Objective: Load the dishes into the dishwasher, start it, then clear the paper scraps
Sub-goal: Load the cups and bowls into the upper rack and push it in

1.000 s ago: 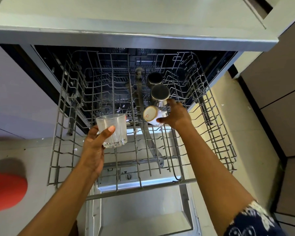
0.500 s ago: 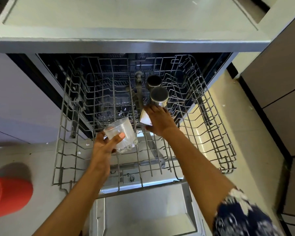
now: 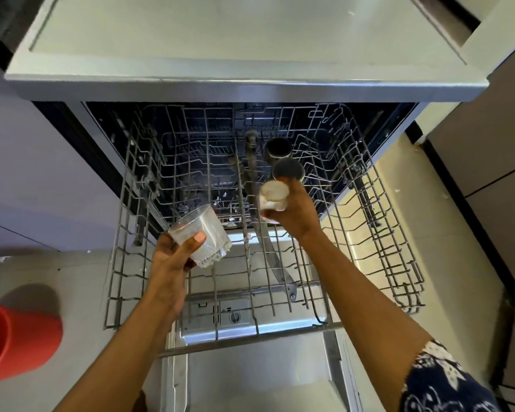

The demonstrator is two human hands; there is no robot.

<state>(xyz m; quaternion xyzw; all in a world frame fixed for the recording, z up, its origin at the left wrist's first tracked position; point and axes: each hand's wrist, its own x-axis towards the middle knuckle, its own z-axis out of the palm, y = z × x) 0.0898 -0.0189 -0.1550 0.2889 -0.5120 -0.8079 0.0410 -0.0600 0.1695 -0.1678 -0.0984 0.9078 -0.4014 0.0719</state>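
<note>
The dishwasher's upper wire rack (image 3: pixel 378 254) is pulled out over the open door (image 3: pixel 250 379). My left hand (image 3: pixel 173 257) holds a clear glass tumbler (image 3: pixel 204 233), tilted, above the rack's left-middle part. My right hand (image 3: pixel 295 214) grips a small white cup (image 3: pixel 273 195) turned bottom-up, just in front of two steel cups (image 3: pixel 286 169) that stand upside down in a row at the rack's middle. Whether the white cup rests on the rack wires is hidden by my hand.
A red plastic bin (image 3: pixel 15 340) stands on the floor at the left. The grey countertop (image 3: pixel 244 46) overhangs the dishwasher. Brown cabinet fronts (image 3: pixel 488 150) close off the right side. The lower rack shows dimly inside the tub (image 3: pixel 197 162).
My right hand has turned the white cup over so its base faces up. My left hand has tilted the glass and lowered it a little toward the rack.
</note>
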